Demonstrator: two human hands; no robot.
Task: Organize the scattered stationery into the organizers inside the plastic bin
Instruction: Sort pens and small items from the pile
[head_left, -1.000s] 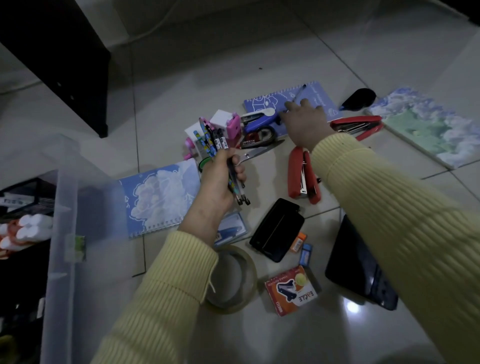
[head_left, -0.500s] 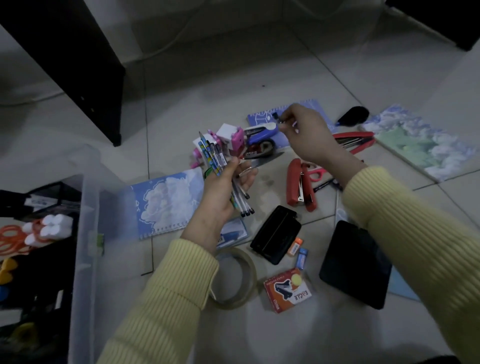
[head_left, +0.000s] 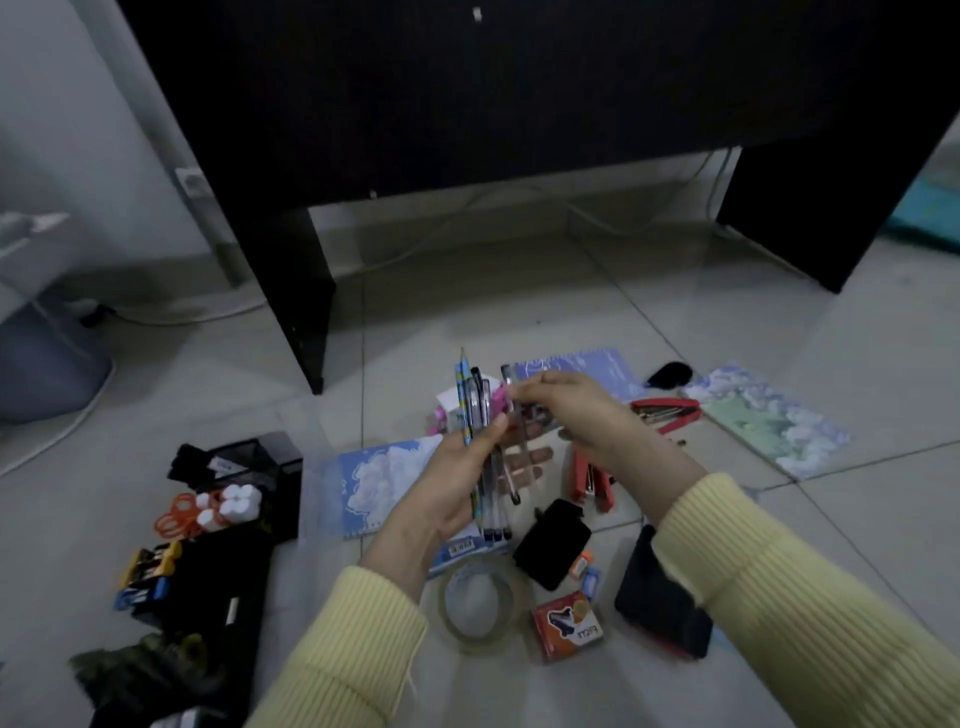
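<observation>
Head view: left hand (head_left: 447, 478) grips an upright bundle of clear and blue-patterned pens (head_left: 475, 410) above the floor (head_left: 727, 322); right hand (head_left: 582, 415) pinches one clear pen (head_left: 505, 375) at the bundle's 3 o'clock.

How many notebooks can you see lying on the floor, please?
3: the cloud-cover notebook behind the left hand, the blue notebook beyond the right hand, and the green notebook at far right. The hands or clutter may hide others.

Dim, bluish, soft with motion blur; wide-angle bending at edges, deep shadows above.
</observation>
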